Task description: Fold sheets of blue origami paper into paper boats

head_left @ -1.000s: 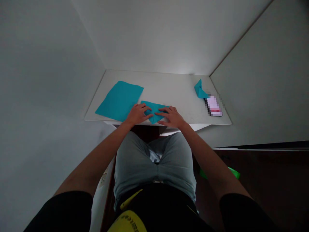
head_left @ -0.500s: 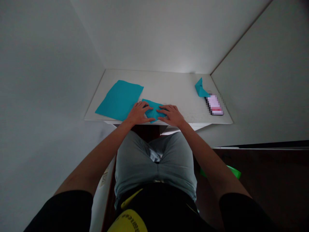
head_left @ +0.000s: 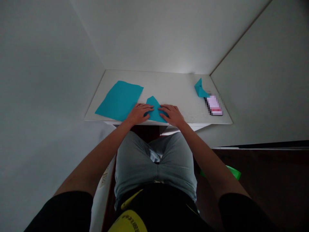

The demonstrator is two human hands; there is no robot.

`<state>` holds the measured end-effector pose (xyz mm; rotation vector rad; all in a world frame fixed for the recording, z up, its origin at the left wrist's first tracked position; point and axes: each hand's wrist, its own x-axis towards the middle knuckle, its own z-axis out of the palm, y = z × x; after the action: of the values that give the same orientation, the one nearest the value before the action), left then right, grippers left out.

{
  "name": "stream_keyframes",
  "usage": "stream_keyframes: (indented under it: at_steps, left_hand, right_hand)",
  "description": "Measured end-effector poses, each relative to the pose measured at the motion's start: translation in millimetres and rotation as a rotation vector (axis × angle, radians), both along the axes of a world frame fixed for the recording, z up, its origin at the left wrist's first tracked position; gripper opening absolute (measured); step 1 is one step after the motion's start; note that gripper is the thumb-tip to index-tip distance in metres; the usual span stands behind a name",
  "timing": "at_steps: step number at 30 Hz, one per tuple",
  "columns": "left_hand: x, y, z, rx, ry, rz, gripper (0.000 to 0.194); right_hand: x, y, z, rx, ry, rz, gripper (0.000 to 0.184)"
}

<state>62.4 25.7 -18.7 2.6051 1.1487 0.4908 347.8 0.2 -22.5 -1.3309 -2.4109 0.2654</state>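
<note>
A folded teal paper (head_left: pixel 154 108) lies near the front edge of the small white table (head_left: pixel 169 88), its point aimed away from me. My left hand (head_left: pixel 138 113) rests on its left side with the fingers flat and stretched toward the middle. My right hand (head_left: pixel 172 115) presses its right side the same way. Both hands lie on the paper rather than gripping it. A flat teal sheet (head_left: pixel 119 100) sits just left of my left hand.
A small folded teal figure (head_left: pixel 200 88) stands at the back right of the table, with a pink blurred object (head_left: pixel 213 105) in front of it. White walls close in on the left, back and right. A green thing (head_left: pixel 233 172) lies on the dark floor.
The folded paper pointed toward me a second ago; now its point faces away and stands higher. Both hands stayed on it, shifting slightly toward the table's front edge.
</note>
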Motion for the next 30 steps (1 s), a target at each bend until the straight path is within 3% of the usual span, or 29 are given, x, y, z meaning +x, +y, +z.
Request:
stream_keyframes:
  at_steps: [14,30]
  left_hand:
    - [0.3,-2.8,-1.7,0.054,-0.013,0.052,0.036]
    - [-0.1,-3.0,-4.3,0.081,0.007,0.098,0.033]
  right_hand:
    - [1.3,-0.3,-0.8,0.004,-0.014,0.002,0.046]
    - [-1.7,-3.6,2.1,0.023,-0.041,-0.010,0.057]
